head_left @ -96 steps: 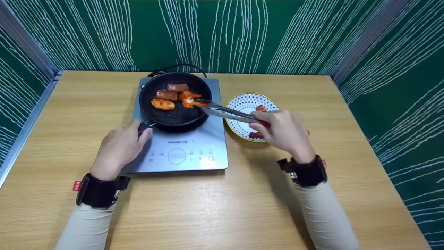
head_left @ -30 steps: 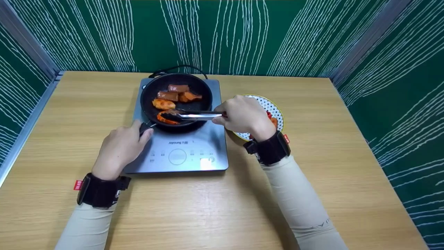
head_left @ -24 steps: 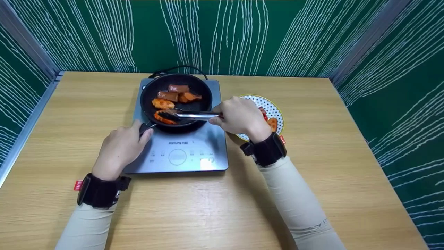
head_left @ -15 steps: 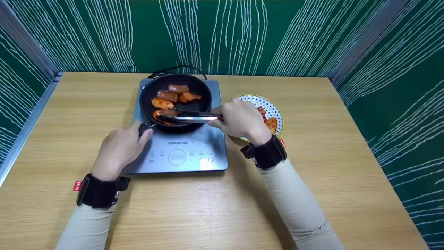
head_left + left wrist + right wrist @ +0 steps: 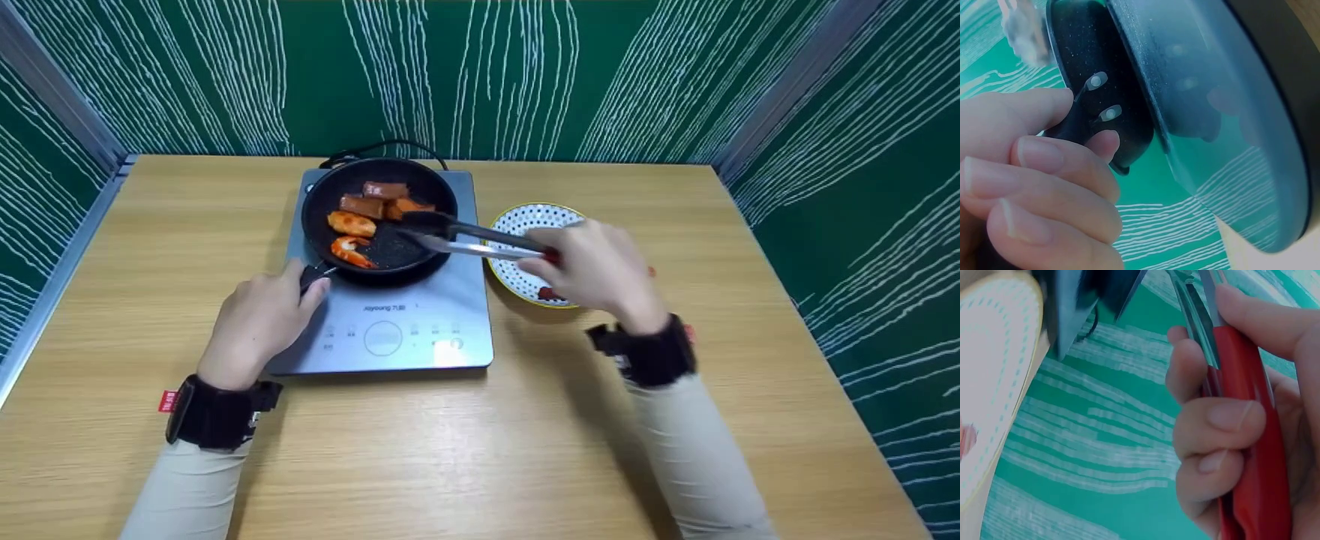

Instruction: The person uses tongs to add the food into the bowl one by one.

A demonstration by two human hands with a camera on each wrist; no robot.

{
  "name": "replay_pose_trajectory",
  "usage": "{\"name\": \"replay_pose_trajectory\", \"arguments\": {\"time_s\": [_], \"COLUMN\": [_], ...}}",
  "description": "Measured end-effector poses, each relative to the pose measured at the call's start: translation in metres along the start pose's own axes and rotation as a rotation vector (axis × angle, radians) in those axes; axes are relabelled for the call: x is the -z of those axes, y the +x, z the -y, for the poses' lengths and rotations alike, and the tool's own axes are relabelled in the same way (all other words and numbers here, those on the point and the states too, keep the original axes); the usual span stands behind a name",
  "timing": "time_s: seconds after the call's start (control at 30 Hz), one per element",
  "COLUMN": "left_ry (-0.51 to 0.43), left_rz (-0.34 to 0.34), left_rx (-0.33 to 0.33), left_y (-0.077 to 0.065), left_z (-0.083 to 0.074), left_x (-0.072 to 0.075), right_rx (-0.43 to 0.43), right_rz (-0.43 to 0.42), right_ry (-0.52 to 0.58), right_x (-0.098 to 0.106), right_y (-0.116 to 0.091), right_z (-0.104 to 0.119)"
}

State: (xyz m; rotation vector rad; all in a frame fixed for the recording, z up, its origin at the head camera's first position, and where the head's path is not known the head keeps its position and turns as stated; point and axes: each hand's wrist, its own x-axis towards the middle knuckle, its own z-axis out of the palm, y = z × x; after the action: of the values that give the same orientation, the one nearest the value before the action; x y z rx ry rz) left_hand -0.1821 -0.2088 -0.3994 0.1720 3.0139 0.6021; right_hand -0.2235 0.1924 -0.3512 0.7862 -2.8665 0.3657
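Note:
My left hand (image 5: 262, 319) grips the handle of a black frying pan (image 5: 397, 251); the left wrist view shows its fingers curled round that handle. In my right hand (image 5: 600, 270) are metal tongs (image 5: 495, 246) with red grips (image 5: 1249, 427). Their tips, spread apart with nothing between them, hang over the right part of the pan. A curled shrimp (image 5: 352, 251) lies at the pan's near left. Behind it are an orange-brown wing-like piece (image 5: 351, 223), two reddish-brown blocks (image 5: 361, 205) and another orange piece (image 5: 405, 207), partly behind the tongs.
Under the pan stands a silver induction cooker (image 5: 442, 300) with a black cord (image 5: 405, 140) behind. To its right sits a dotted plate (image 5: 517, 217) with a yellow rim, partly covered by the right hand; a dark red piece (image 5: 549, 293) shows on it. Green walls (image 5: 600, 75) enclose the table.
The tongs carried the shrimp from the pan's right side to its near left and let go of it. My right hand has since drawn back rightward over the plate. The left hand stays put.

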Motion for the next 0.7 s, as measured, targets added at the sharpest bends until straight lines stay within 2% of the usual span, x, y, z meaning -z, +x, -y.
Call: {"name": "replay_pose_trajectory", "arguments": {"time_s": [0.1, 0.37, 0.7], "left_ry": [0.016, 0.006, -0.004], "left_rz": [-0.007, 0.007, 0.010], "left_rx": [-0.014, 0.008, 0.011], "left_y": [0.000, 0.000, 0.000], "left_z": [0.000, 0.000, 0.000], "left_x": [0.000, 0.000, 0.001], "right_rx": [-0.040, -0.186, -0.362], "right_rz": [-0.013, -0.029, 0.018], "right_ry": [0.001, 0.021, 0.053], "right_x": [0.006, 0.017, 0.020], "right_y": [-0.016, -0.051, -0.072], "right_z": [-0.018, -0.057, -0.097]}}
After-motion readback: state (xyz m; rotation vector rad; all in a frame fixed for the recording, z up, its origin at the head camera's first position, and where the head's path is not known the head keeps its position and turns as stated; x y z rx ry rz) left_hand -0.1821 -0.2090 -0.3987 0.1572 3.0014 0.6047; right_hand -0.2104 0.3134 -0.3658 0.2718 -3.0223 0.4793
